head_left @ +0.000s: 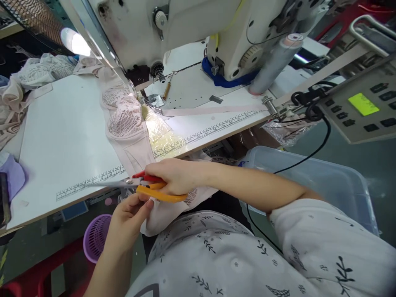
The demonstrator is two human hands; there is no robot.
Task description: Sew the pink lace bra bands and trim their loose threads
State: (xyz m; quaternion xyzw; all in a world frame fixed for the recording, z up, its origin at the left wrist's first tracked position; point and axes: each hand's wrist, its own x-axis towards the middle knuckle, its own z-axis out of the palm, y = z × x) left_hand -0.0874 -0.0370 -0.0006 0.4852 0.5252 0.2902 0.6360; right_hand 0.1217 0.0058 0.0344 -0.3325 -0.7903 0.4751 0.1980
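Note:
My right hand [177,175] is closed around a pair of scissors [163,195] with orange and red handles. Their blades point left over the table's front edge. Just below, my left hand [130,218] pinches the edge of pale fabric [163,214] between thumb and fingers. That fabric hangs over my lap, partly hidden by the right hand and the scissors. On the table, a pale pink lace bra [125,121] lies beside the needle area of the sewing machine [136,33], its lower band reaching toward my hands.
A printed ruler strip [216,128] runs along the table's front edge. A pale elastic band [210,110] stretches right to a metal guide. A thread cone [275,64] and control panel [365,103] are right, above a clear plastic bin [309,165]. A purple basket [95,239] stands below left.

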